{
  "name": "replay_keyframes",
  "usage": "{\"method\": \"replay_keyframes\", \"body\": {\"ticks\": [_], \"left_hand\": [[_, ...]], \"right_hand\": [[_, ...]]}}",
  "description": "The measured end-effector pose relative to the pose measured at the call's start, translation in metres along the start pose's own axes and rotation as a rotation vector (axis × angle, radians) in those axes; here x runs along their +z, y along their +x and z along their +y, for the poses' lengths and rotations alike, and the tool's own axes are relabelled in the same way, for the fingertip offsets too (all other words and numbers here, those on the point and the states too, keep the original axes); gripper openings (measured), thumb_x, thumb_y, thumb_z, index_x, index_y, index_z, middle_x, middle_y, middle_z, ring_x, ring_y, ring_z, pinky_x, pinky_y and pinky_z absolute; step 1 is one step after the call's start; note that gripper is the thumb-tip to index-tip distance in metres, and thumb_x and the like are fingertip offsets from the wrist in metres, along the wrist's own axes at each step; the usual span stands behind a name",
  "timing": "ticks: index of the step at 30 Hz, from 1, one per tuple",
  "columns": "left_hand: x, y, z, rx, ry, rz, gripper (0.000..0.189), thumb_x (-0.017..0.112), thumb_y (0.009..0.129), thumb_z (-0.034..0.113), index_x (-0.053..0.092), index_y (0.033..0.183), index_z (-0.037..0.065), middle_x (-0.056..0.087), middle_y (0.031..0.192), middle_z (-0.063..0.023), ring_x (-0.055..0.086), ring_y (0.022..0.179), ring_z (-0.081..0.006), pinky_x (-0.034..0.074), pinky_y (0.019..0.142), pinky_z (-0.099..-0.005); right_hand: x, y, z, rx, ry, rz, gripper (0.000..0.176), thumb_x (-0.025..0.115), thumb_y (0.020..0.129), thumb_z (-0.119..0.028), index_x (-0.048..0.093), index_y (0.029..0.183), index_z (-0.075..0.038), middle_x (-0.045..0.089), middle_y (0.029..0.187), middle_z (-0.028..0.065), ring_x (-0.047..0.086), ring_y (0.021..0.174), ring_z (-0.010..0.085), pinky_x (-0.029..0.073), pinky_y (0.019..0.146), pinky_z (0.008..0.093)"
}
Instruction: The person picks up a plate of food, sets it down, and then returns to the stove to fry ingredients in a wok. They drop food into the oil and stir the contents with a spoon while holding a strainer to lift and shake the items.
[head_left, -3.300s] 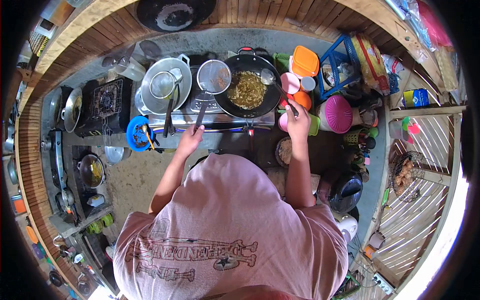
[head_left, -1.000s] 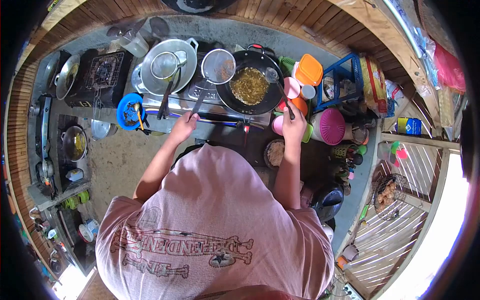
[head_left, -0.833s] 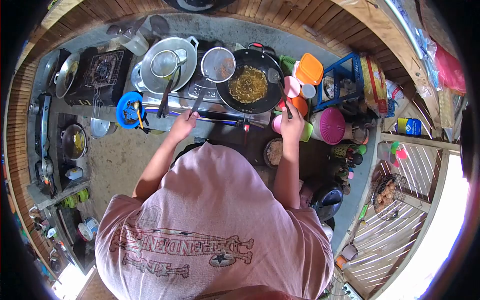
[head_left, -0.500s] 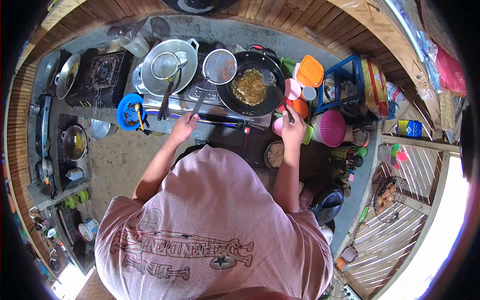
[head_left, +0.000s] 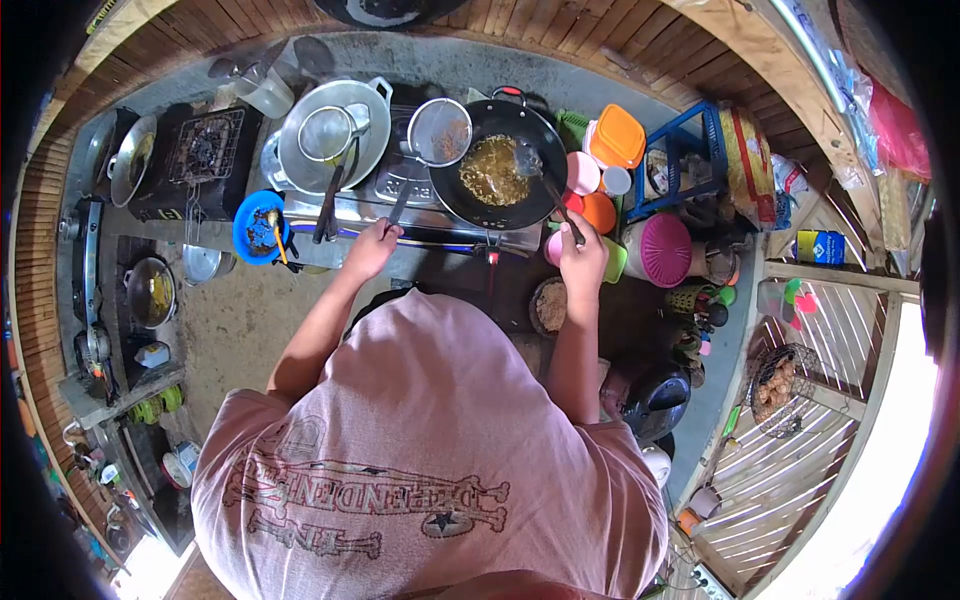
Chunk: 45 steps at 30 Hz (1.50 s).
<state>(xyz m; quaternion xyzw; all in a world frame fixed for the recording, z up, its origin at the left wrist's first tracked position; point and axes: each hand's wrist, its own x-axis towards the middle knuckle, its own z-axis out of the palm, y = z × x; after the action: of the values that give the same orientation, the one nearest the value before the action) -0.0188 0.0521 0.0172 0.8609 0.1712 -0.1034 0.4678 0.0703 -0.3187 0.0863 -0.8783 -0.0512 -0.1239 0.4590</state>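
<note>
My left hand (head_left: 372, 250) is closed round the handle of a mesh strainer (head_left: 440, 132), which has brown bits in its mesh and is at the left rim of a black wok (head_left: 463, 205). Bubbling golden oil (head_left: 495, 172) with small pieces lies in the wok. In my right hand (head_left: 583, 258) is the dark handle of a spatula (head_left: 530, 160); its head is at the right side of the oil. Another strainer (head_left: 326, 134) rests across a large metal pot (head_left: 362, 172) to the left.
A blue bowl (head_left: 243, 238) with a spoon sits left of my left hand. Right of the wok are an orange-lidded container (head_left: 620, 137), a pink-lidded tub (head_left: 664, 250) and a blue rack (head_left: 690, 200). A bowl of brown crumbs (head_left: 550, 306) is beside my right forearm.
The spatula head has shifted slightly left and down in the wok, and my right hand has moved a little left. The left strainer is nearly in the same place.
</note>
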Motion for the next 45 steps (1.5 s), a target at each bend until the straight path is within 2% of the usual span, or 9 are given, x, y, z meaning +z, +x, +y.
{"method": "replay_keyframes", "body": {"ticks": [4,10,16,22,32,35,37,41,45], "left_hand": [[0.001,0.006,0.005,-0.003,0.023,-0.045,0.031,0.05,0.098,0.027,0.063,0.101,-0.002,0.069,0.091,-0.023,0.066,0.087,-0.0404,0.05,0.078,-0.0454],[0.002,0.012,0.012,0.02,0.085,-0.015,0.03,0.05,0.098,0.027,0.064,0.102,0.001,0.07,0.094,-0.0219,0.067,0.092,-0.0403,0.05,0.081,-0.0456],[-0.001,0.014,0.017,0.084,0.137,-0.02,0.031,0.049,0.098,0.028,0.064,0.104,0.001,0.07,0.099,-0.0224,0.067,0.096,-0.0396,0.05,0.083,-0.0465],[-0.006,0.007,0.025,0.061,0.125,-0.051,0.031,0.049,0.098,0.027,0.064,0.104,0.001,0.069,0.095,-0.0222,0.067,0.092,-0.0395,0.05,0.081,-0.0456],[-0.011,-0.003,0.025,-0.011,0.06,-0.037,0.03,0.049,0.098,0.027,0.064,0.102,0.0,0.068,0.09,-0.0222,0.067,0.089,-0.0389,0.049,0.079,-0.0444],[-0.009,-0.002,0.012,0.035,0.061,0.014,0.03,0.05,0.098,0.027,0.064,0.101,0.0,0.068,0.088,-0.0222,0.067,0.088,-0.0388,0.049,0.078,-0.0445],[-0.01,-0.003,0.009,0.114,0.048,0.049,0.03,0.052,0.099,0.027,0.063,0.101,0.0,0.059,0.068,-0.0068,0.057,0.062,-0.0175,0.045,0.059,-0.0345],[-0.013,-0.008,0.013,0.095,0.04,0.052,0.03,0.052,0.099,0.028,0.063,0.102,0.0,0.06,0.069,-0.0073,0.058,0.064,-0.018,0.045,0.06,-0.034],[-0.017,-0.01,0.01,0.112,0.028,0.069,0.03,0.052,0.098,0.027,0.064,0.102,0.0,0.061,0.071,-0.0085,0.06,0.067,-0.0201,0.046,0.062,-0.0346]], "right_hand": [[-0.003,0.004,0.004,-0.091,-0.062,0.059,0.024,0.068,0.089,-0.017,0.071,0.109,-0.006,0.071,0.1,0.019,0.067,0.091,0.0371,0.053,0.08,0.0439],[-0.003,0.0,0.001,-0.051,-0.177,0.039,0.024,0.069,0.088,-0.018,0.071,0.109,-0.007,0.07,0.101,0.0189,0.067,0.094,0.0371,0.053,0.082,0.0445],[-0.007,-0.002,-0.002,0.025,-0.01,-0.038,0.023,0.07,0.088,-0.016,0.071,0.108,-0.006,0.071,0.101,0.0187,0.067,0.094,0.0364,0.053,0.08,0.0414],[-0.01,0.005,0.005,-0.064,-0.032,0.062,0.024,0.069,0.087,-0.015,0.071,0.109,-0.005,0.071,0.101,0.0186,0.067,0.094,0.0362,0.051,0.084,0.0427],[-0.001,0.005,0.014,-0.031,-0.13,0.032,0.024,0.07,0.088,-0.016,0.071,0.109,-0.006,0.071,0.1,0.0186,0.067,0.091,0.0372,0.052,0.081,0.0428],[0.0,0.005,0.014,0.032,-0.013,-0.016,0.024,0.07,0.088,-0.018,0.071,0.109,-0.007,0.071,0.099,0.0198,0.067,0.088,0.0375,0.053,0.079,0.0424],[-0.005,0.008,0.004,0.083,-0.005,-0.008,0.025,0.071,0.088,-0.02,0.072,0.108,-0.006,0.071,0.098,0.0209,0.068,0.088,0.0371,0.053,0.078,0.0421],[-0.013,0.018,-0.001,-0.008,-0.08,0.087,0.025,0.071,0.088,-0.023,0.072,0.105,-0.004,0.071,0.092,0.0212,0.069,0.085,0.0371,0.053,0.076,0.043],[-0.027,0.026,-0.002,0.032,-0.145,0.075,0.027,0.07,0.089,-0.029,0.073,0.103,-0.007,0.07,0.088,0.0215,0.068,0.082,0.038,0.053,0.074,0.0456]]}}
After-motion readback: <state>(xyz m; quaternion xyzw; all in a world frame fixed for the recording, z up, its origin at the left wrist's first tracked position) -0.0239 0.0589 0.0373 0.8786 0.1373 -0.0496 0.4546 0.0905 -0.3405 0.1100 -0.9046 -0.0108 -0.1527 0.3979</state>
